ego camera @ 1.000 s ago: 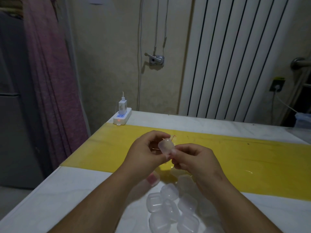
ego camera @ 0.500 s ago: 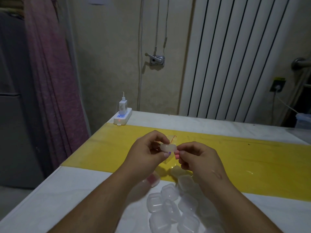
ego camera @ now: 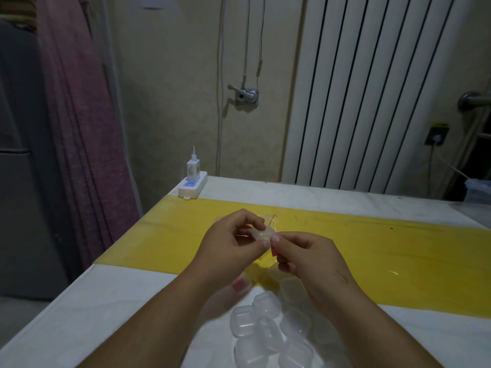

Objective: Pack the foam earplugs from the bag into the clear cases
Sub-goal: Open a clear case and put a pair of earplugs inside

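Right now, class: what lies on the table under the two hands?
A cluster of clear cases lies below the left hand and right hand, with something pink beside it. The forearms hide part of the cluster, so no full count.

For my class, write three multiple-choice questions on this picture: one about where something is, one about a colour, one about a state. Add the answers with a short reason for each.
1. Where does the power strip lie?
A. on the far left corner of the table
B. on the floor
C. on a chair

2. What colour is the band across the table?
A. red
B. yellow
C. blue

3. How is the small clear case at this moment?
A. lying on the table
B. inside a drawer
C. pinched between the left hand and the right hand

Answers: A, it sits at the table's far left corner; B, the band is plainly yellow; C, fingertips of both hands hold it above the table.
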`<state>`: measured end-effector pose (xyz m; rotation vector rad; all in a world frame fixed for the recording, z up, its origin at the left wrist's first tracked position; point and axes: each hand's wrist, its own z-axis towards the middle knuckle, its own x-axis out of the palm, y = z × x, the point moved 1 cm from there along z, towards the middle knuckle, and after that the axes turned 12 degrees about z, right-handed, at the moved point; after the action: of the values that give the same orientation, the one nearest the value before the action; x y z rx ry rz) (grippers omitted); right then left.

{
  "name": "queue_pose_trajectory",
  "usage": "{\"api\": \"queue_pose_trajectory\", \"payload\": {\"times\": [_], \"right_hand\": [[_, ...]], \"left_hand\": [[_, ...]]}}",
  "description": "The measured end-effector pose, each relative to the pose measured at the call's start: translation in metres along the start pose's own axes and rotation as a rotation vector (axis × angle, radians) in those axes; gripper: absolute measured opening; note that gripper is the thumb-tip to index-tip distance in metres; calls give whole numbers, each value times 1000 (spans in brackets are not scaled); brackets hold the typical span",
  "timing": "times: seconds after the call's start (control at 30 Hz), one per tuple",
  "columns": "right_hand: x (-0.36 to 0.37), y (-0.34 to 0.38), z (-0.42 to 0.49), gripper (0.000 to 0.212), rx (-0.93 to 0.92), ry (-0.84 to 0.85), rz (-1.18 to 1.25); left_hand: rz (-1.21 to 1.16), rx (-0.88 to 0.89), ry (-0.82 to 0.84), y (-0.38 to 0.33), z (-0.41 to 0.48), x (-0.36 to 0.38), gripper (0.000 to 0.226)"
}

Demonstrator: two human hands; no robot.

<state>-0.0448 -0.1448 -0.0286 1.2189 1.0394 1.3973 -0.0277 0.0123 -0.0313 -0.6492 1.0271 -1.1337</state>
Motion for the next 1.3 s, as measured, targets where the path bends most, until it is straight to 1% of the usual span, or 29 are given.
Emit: {"api": "queue_pose_trajectory", "payload": {"times": [0.1, 0.23, 0.33, 0.47, 0.57, 0.73, 0.83, 0.93, 1.0, 1.1, 1.17, 1.23, 1.3], "right_hand": [[1, 0, -1, 12, -33, 1, -31], [3, 1, -2, 10, -50, -17, -64], [4, 1, -3, 8, -70, -61, -106], [6, 3, -5, 7, -83, -113, -136], [7, 4, -6, 6, -72, -132, -145], [6, 5, -7, 11, -82, -162, -169], [6, 2, -7, 21, -75, -169, -201], [4, 2, -6, 15, -53, -136, -188], [3, 4, -5, 10, -42, -110, -145], [2, 4, -4, 7, -40, -111, -118], [2, 3, -3, 9, -48, -127, -123], [2, 2, -2, 9, -60, -131, -115], [1, 3, -1, 5, -65, -117, -110]], "left_hand": [[78, 25, -19, 1, 0, 1, 21], [117, 59, -22, 2, 0, 2, 17], [121, 72, -27, 2, 0, 3, 15], [108, 64, -5, 3, -1, 3, 20], [91, 48, 27, 3, -1, 4, 19], [92, 40, 38, -1, -3, 6, 17], [5, 15, -5, -5, 0, 1, 17], [-159, -48, 14, -12, 0, -3, 10], [-177, -71, 24, -15, 0, -4, 17], [-123, -88, 45, -16, 0, -6, 29], [-66, -112, 82, -14, -1, -7, 25], [53, -82, 116, -9, -2, -7, 17], [173, -66, 148, -6, -3, -6, 18]]}}
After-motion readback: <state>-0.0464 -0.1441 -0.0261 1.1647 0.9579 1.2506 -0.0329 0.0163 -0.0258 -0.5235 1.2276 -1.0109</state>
